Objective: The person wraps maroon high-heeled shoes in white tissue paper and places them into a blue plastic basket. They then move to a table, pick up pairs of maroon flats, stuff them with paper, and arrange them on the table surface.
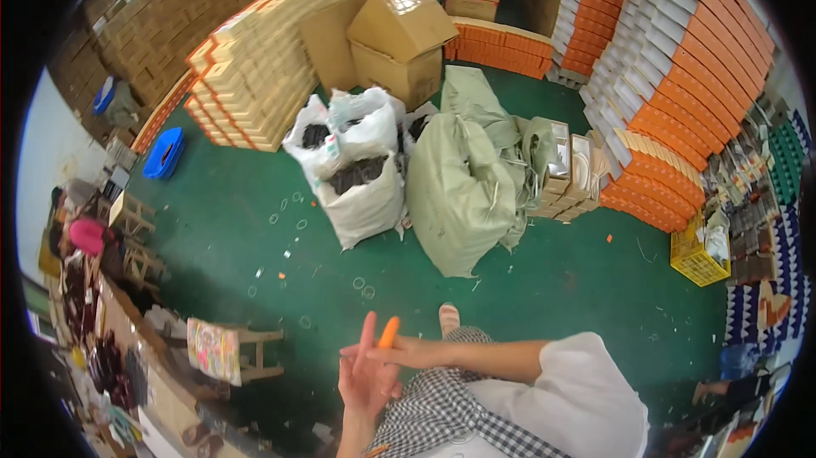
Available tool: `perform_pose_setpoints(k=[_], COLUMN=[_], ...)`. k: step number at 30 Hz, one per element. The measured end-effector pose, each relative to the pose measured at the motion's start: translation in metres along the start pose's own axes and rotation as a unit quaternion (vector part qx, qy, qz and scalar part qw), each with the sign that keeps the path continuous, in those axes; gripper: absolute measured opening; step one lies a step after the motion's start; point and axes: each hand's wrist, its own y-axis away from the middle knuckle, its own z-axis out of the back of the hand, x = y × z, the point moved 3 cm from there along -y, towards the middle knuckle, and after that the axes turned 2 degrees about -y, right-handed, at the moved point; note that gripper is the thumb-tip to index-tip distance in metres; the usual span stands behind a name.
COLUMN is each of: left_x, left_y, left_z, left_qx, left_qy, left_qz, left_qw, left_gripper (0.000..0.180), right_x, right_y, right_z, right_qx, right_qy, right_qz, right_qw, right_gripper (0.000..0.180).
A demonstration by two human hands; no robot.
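Ahead of your hands, the green floor (527,288) lies open toward its right edge. Your way forward is blocked by white sacks (361,173) and a green sack (459,190). A wooden stool (229,349) stands just left; orange-and-white box stacks (680,101) wall the right.

Open sacks (357,173) left of tied sack (459,194) (touching), cartons (399,41) behind.

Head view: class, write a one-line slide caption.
Both hands, left hand and right hand, meet around a small orange piece above a green floor.
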Motion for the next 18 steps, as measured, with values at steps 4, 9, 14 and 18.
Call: perform_pose_setpoints(k=[4,9,14,18], left_x=[0.017,-0.014,-0.054,-0.041], left_y=[-0.090,-0.144,-0.181,-0.191], left_z=[-0.008,0.022,0.104,0.172], left_qx=[0.029,0.016,-0.201,-0.398], left_qy=[0.035,0.094,-0.048,-0.409], left_qz=[0.083,-0.008,0.006,0.194], left_qw=[0.995,0.995,0.979,0.798], left_gripper=[0.091,0.067,0.052,0.049], right_x=[-0.020,0.015,0.015,-0.043], right_y=[0.011,0.014,0.066,0.073], right_z=[0.074,0.172,0.329,0.452], right_qx=[-0.031,0.074,-0.404,-0.575], right_qy=[0.029,0.054,0.375,0.384], right_qz=[-0.010,0.114,-0.059,0.014], right_qw=[0.999,0.989,0.832,0.722], right_gripper=[0.052,0.057,0.040,0.033])
